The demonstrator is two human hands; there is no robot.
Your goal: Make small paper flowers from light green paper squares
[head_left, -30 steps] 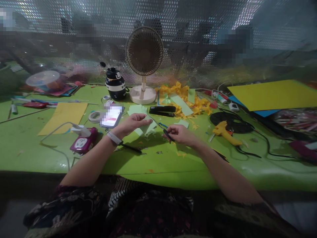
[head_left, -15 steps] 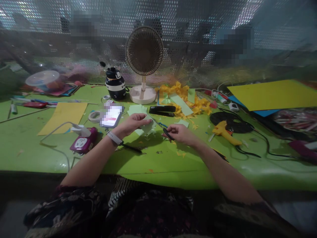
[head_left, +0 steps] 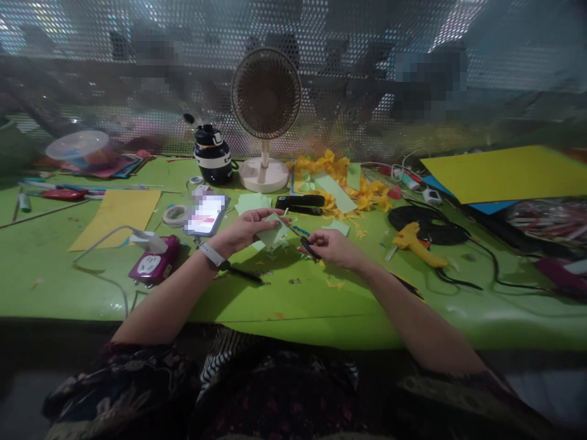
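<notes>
My left hand (head_left: 251,228) pinches a small piece of pale green paper (head_left: 271,232) between thumb and fingers, above the table. My right hand (head_left: 331,247) is closed around the black handles of a pair of scissors (head_left: 310,247). The blades point left and up toward the green paper, and a narrow strip curls at its edge. Under and behind my left hand lie more pale green paper pieces (head_left: 253,202) and scraps. Just beyond the hands a black stapler (head_left: 300,203) rests on the table.
A fan (head_left: 266,101) and a dark bottle (head_left: 213,156) stand at the back. Yellow paper cutouts (head_left: 321,164) are heaped right of the fan. Nearer left are a phone (head_left: 207,214), a tape roll (head_left: 177,216) and a purple power strip (head_left: 155,263). A yellow glue gun (head_left: 419,245) lies to the right.
The green paper in my left hand has turned so its face shows more, and a strip now curls at its edge. Both hands stay in nearly the same place.
</notes>
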